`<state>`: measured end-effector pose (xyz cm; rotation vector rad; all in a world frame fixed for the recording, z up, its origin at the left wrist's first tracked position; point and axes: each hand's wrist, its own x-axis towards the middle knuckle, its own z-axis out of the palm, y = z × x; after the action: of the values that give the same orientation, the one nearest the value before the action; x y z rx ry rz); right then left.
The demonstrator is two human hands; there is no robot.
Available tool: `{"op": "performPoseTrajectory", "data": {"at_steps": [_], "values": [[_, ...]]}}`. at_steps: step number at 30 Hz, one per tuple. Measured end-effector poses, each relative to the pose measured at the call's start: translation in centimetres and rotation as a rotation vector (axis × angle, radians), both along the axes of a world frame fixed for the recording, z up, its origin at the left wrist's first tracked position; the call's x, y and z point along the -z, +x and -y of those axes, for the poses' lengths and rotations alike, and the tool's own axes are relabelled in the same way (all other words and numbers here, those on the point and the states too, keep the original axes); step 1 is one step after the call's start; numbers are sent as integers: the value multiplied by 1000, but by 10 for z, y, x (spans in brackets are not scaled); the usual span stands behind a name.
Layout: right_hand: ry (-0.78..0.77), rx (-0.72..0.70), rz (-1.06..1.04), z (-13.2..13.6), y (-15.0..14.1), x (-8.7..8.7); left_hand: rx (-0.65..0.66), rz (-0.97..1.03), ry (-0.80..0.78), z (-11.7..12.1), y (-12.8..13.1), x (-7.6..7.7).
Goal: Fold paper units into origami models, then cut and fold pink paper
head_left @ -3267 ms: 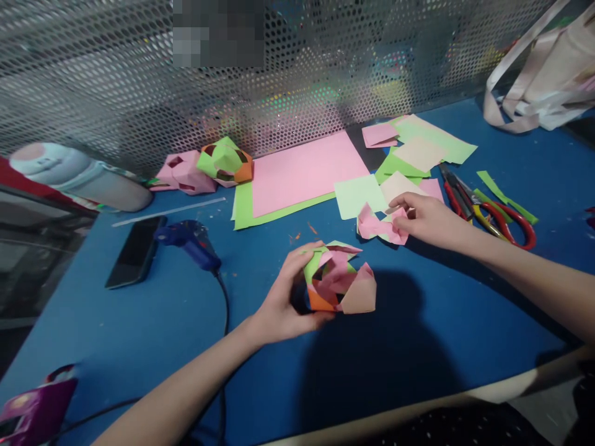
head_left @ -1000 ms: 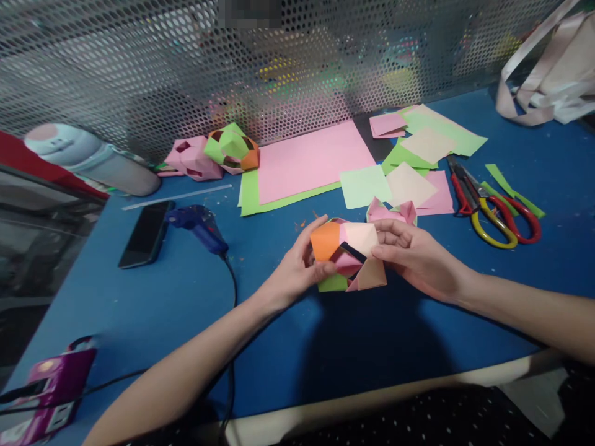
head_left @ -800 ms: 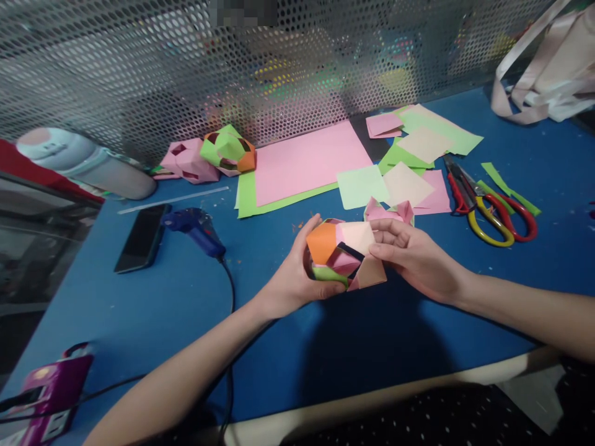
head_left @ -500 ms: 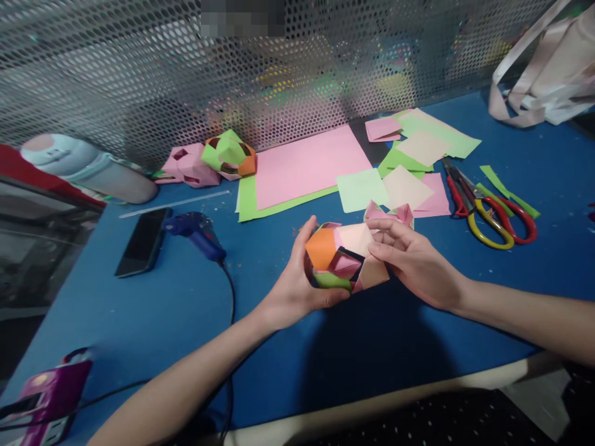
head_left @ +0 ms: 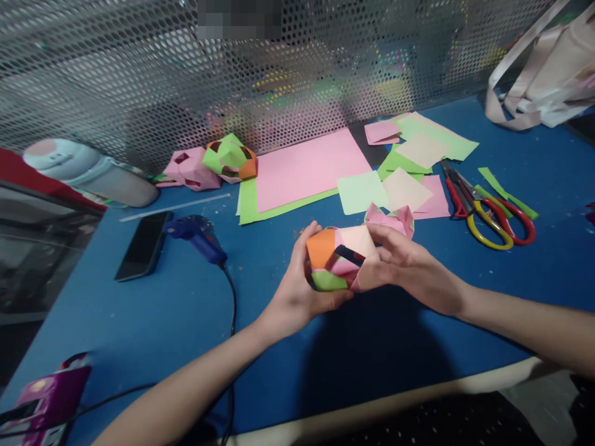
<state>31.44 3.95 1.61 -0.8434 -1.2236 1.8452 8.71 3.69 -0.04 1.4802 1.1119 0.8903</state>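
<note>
A folded paper ball [head_left: 341, 257] of orange, pink, green and cream panels is held just above the blue table [head_left: 149, 322]. My left hand [head_left: 297, 291] cups it from the left and below, thumb under the green panel. My right hand [head_left: 409, 266] grips its right side, fingers curled over the cream panel. A small folded pink paper piece [head_left: 393, 218] lies right behind the ball.
Pink and green sheets [head_left: 307, 167] and cut squares [head_left: 404, 186] lie behind. Scissors [head_left: 488, 210] rest at the right, a blue glue gun [head_left: 195, 234] and phone [head_left: 142, 244] at the left. Two finished paper balls [head_left: 214, 164] sit by the mesh wall. A bag [head_left: 543, 80] is far right.
My right hand left the pink piece on the table and came onto the ball. Both hands have turned the ball, so the orange and cream panels face up.
</note>
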Motion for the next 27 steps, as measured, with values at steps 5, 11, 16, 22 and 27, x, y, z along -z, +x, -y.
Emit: {"op": "performPoseTrajectory", "data": {"at_steps": [5, 11, 16, 22, 27], "values": [[297, -59, 199, 4, 5, -2, -17, 66, -77, -3, 0, -9], [905, -23, 506, 1, 10, 4, 29, 171, -90, -6, 2, -8], [1052, 72, 520, 2, 6, 4, 7, 212, -126, -5, 4, -9], [1095, 112, 516, 2, 5, 4, 37, 310, -152, -5, 5, -10], [1061, 104, 513, 3, 6, 2, 75, 362, -149, -7, 2, -9]]}}
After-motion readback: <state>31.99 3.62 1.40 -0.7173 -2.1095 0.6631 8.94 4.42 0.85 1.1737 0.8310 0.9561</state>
